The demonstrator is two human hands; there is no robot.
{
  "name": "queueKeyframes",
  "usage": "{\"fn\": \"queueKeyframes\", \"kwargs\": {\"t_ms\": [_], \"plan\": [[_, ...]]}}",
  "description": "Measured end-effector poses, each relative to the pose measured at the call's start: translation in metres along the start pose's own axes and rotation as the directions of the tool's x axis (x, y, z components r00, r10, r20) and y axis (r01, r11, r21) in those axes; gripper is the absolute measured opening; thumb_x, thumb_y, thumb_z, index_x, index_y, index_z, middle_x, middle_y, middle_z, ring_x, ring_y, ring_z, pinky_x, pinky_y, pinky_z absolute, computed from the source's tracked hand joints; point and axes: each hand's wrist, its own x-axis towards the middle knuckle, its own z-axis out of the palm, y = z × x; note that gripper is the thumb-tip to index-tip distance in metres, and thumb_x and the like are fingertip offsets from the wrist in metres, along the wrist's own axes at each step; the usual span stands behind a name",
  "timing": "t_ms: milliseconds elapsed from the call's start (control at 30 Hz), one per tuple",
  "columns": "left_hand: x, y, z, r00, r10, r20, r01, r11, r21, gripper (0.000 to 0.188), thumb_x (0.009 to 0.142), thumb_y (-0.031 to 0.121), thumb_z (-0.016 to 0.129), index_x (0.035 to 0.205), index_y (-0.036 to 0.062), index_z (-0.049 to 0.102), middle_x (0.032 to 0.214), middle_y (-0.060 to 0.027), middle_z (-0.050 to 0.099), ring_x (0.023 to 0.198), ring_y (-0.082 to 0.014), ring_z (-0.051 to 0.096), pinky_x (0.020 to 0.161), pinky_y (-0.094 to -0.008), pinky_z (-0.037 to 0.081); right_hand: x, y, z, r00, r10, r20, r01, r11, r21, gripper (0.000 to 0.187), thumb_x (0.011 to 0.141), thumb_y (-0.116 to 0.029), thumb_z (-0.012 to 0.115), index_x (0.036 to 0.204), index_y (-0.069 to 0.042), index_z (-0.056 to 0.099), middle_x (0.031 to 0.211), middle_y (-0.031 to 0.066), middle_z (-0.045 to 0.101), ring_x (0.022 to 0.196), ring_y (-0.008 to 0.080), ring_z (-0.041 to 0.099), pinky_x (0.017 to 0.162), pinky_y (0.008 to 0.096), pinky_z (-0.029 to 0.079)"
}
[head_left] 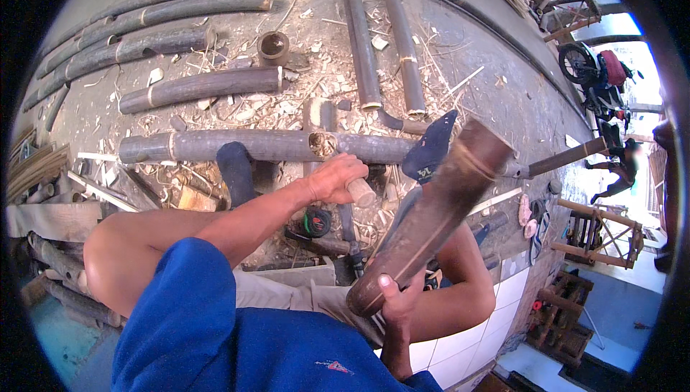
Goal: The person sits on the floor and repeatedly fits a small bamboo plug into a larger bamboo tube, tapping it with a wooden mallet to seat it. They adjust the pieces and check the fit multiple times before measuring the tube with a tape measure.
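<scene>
My left hand (338,178) is closed around a pale, round wooden handle (361,192); the tool's far end is hidden. Just beyond it, a long bamboo pole (244,145) lies crosswise, with a notch (323,145) cut into its upper side. My feet in dark socks, the left (234,169) and the right (430,149), rest against this pole. My right hand (401,297) grips the lower end of a thick brown bamboo piece (431,212), held tilted with its far end raised to the right. A green and black tape measure (314,223) lies below my left wrist.
Wood chips (302,97) cover the floor. A short bamboo piece (201,89), several long poles (136,47), two upright-lying lengths (361,47) and a cut ring (273,48) lie beyond. To the right are sandals (537,234), a motorbike (593,76) and another person (624,169).
</scene>
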Motion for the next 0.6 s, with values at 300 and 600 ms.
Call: {"fn": "queueKeyframes", "kwargs": {"t_ms": [300, 600], "plan": [[-0.006, -0.009, -0.006, 0.998, 0.016, -0.057, -0.02, 0.998, -0.058, 0.043, 0.066, 0.023, 0.08, 0.102, 0.0101, 0.06, 0.093, -0.0114, 0.054, 0.094, -0.0358, 0.055, 0.083, -0.0453, 0.044, -0.001, 0.009, 0.003, 0.997, -0.035, 0.075, 0.048, 0.983, -0.178, 0.093, 0.076, -0.03, 0.084, 0.149, 0.001, 0.034, 0.131, 0.0153, 0.056, 0.121, 0.0272, 0.057, 0.107, 0.0424, 0.045], [-0.009, -0.016, -0.009, 0.996, 0.006, -0.09, -0.012, 0.997, -0.072, 0.042, 0.069, 0.025, 0.08, 0.103, 0.0089, 0.061, 0.09, -0.0118, 0.052, 0.092, -0.0365, 0.054, 0.081, -0.0453, 0.044, 0.008, 0.036, 0.008, 0.971, -0.237, 0.015, 0.238, 0.964, -0.117, 0.095, 0.075, -0.032, 0.084, 0.148, 0.003, 0.035, 0.128, 0.0151, 0.058, 0.118, 0.0277, 0.059, 0.106, 0.0423, 0.046]]}}
